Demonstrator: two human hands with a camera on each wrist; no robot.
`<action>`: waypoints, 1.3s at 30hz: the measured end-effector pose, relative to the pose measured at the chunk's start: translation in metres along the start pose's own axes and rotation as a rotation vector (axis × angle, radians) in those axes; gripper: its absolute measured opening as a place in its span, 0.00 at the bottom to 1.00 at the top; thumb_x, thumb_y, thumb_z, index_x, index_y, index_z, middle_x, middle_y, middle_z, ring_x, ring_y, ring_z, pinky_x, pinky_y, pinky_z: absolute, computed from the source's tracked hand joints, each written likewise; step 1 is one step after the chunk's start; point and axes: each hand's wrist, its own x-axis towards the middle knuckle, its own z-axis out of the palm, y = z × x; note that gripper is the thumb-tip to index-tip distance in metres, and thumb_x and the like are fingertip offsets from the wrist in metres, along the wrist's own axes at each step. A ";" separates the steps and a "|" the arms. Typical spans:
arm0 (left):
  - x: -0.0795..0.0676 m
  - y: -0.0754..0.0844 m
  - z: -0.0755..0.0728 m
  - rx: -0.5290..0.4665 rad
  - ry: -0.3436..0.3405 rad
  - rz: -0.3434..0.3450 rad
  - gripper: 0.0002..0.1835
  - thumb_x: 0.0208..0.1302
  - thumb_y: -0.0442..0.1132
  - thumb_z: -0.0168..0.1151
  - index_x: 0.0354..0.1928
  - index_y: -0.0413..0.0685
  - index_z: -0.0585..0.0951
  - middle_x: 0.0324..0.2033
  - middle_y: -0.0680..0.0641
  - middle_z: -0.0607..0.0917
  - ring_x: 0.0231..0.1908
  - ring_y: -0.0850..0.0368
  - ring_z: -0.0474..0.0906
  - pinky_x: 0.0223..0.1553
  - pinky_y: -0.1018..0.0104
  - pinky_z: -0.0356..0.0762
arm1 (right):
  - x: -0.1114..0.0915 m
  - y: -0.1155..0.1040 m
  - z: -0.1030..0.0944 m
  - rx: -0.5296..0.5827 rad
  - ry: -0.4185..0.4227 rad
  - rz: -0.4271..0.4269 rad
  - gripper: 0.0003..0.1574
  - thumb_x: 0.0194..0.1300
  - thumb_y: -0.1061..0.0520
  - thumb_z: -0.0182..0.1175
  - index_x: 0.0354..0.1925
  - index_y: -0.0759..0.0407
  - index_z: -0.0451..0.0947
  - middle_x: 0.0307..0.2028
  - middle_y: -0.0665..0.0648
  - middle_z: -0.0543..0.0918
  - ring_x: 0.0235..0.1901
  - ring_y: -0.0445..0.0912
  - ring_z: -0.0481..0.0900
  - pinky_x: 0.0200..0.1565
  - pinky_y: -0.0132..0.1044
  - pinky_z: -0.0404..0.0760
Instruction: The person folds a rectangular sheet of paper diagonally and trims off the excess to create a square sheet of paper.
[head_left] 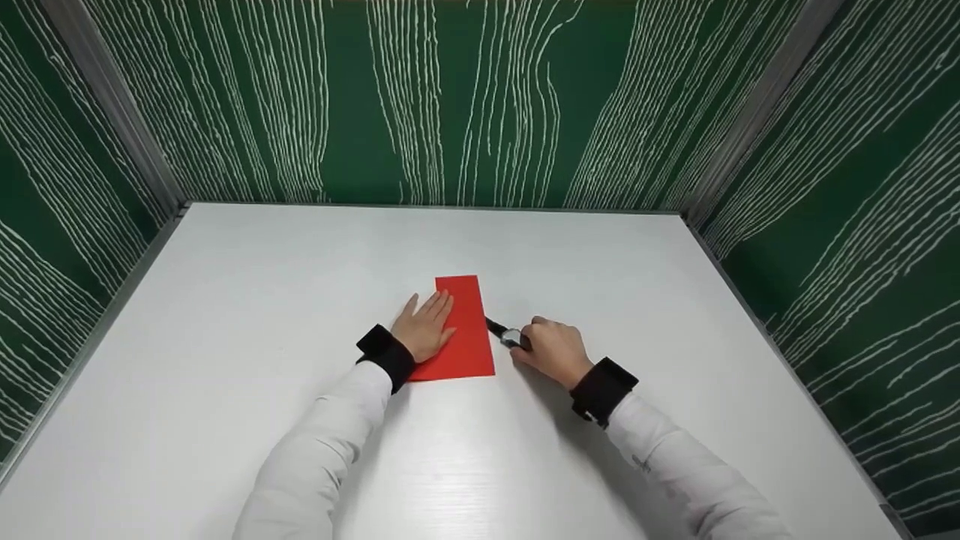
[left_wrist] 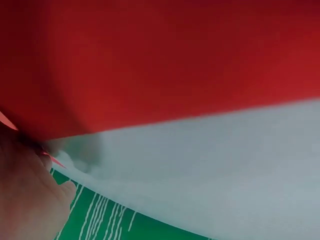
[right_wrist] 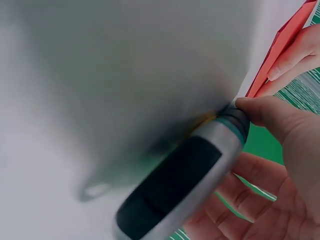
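Observation:
A red sheet of paper (head_left: 472,330) lies on the white table in front of me, its surface filling the top of the left wrist view. My left hand (head_left: 424,330) rests on the paper's left part with straight fingers. To the right of the sheet, my right hand (head_left: 555,349) grips a slim hand tool (right_wrist: 170,185) with a grey handle and black panel. The tool's dark narrow end (head_left: 493,326) is at the paper's right edge; whether it touches cannot be told. Its exact kind is unclear, and fingers partly cover it.
The white table (head_left: 300,262) extends around the paper on every side. Green walls (head_left: 480,97) with white wavy lines stand at the back and both sides, joined by grey corner posts (head_left: 765,112). Black bands (head_left: 604,386) circle both wrists.

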 end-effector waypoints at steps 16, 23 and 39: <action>-0.007 -0.002 0.002 -0.013 0.007 0.070 0.34 0.82 0.53 0.41 0.80 0.40 0.56 0.81 0.42 0.58 0.82 0.48 0.54 0.83 0.46 0.46 | -0.012 -0.014 -0.001 0.043 -0.029 0.036 0.21 0.59 0.51 0.73 0.19 0.57 0.74 0.22 0.54 0.76 0.20 0.45 0.70 0.21 0.38 0.68; -0.009 -0.003 0.007 -0.060 0.042 0.087 0.34 0.82 0.51 0.42 0.79 0.39 0.57 0.80 0.41 0.59 0.81 0.47 0.55 0.82 0.45 0.47 | -0.008 -0.013 0.006 -0.011 0.036 0.013 0.21 0.58 0.50 0.75 0.19 0.58 0.76 0.22 0.55 0.78 0.18 0.46 0.73 0.20 0.43 0.76; -0.012 0.002 -0.001 -0.074 0.009 0.066 0.34 0.81 0.50 0.43 0.79 0.38 0.58 0.80 0.40 0.59 0.81 0.47 0.54 0.83 0.46 0.47 | 0.024 -0.007 0.011 0.006 0.051 0.075 0.22 0.60 0.52 0.71 0.17 0.57 0.74 0.21 0.56 0.77 0.19 0.46 0.70 0.20 0.40 0.68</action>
